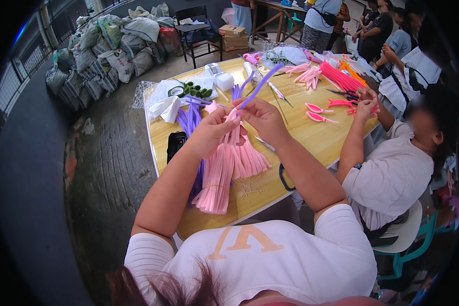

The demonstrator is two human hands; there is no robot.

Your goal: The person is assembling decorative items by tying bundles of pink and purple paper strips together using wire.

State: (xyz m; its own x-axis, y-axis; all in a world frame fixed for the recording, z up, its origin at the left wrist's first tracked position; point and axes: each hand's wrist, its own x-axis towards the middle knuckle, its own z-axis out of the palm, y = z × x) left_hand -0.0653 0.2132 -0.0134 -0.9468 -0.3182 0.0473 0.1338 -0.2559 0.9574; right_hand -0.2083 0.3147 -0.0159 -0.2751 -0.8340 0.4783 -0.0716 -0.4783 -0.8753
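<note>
Both my hands meet above the table (311, 137), fingertips nearly touching. My right hand (265, 121) pinches a purple pipe cleaner (262, 85) whose free end slants up to the right. Pale pink pipe cleaner strands (233, 133) are pinched in my left hand (212, 133) and hang below the fingers. Where the two colours join is partly hidden by my fingertips. Under my hands lies a tied bundle of pink pipe cleaners (214, 193), with more fanned out beside it. Purple pipe cleaners (189, 118) lie past my left hand.
Scissors (285, 178) lie partly under my right forearm. A black case (176, 144), green fuzzy pieces (201, 92) and a pink glue gun (251, 58) are on the table. At right, a seated person (392, 163) holds black scissors (350, 95) and red-pink pipe cleaners. Sacks (120, 64) are piled far left.
</note>
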